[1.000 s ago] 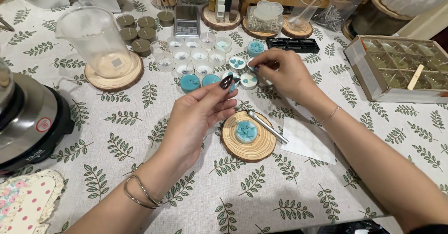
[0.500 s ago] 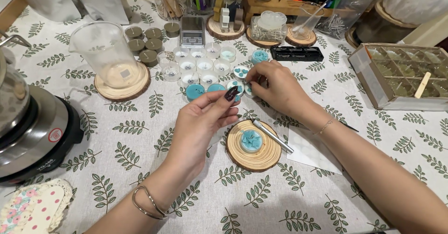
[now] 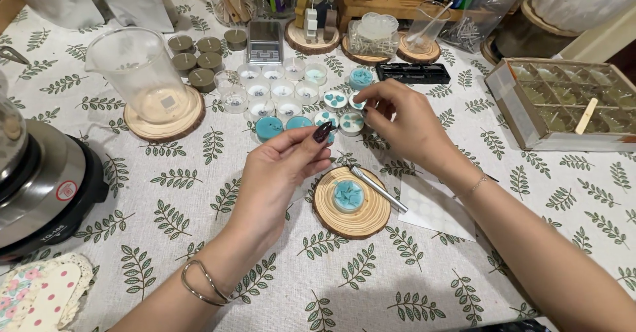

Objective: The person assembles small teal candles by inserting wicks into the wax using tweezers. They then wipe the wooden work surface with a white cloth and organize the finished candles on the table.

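A big clear glass cup [image 3: 136, 74] stands on a round wood slice [image 3: 164, 121] on the left of the counter [image 3: 199, 239], which has a white cloth with green leaves. Behind it sit five little dark green candles [image 3: 199, 54], close together. A small grey scale [image 3: 265, 41] lies next to them. At the far left is a round black and silver hot plate [image 3: 40, 186], and a flowery pot mat [image 3: 40, 292] lies in front of it. On the right is a clear box with square slots [image 3: 570, 100], with a flat wood stick [image 3: 586, 115] in it. A black tray [image 3: 412, 73] lies near the back.
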